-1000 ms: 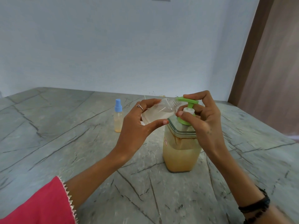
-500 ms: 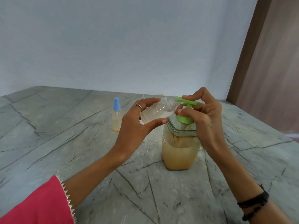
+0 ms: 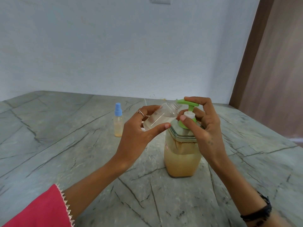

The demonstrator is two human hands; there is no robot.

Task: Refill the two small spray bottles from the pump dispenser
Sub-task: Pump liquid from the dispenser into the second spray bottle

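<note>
1. Head view: the left hand (image 3: 139,128) grips an uncapped spray bottle (image 3: 159,117), tilted with its neck at the green nozzle of the pump dispenser (image 3: 182,151).
2. The right hand (image 3: 203,123) curls around the pump head, fingers on top, thumb beside its collar.
3. A blue-capped spray bottle (image 3: 118,122) stands upright toward the tabletop's (image 3: 65,145) far edge.

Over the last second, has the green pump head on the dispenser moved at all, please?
Yes. The green pump head dipped towards the dispenser's collar half a second ago and has risen again, exposing the stem.

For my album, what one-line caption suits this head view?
Left hand tilts open bottle to green pump; right hand on top.
</note>
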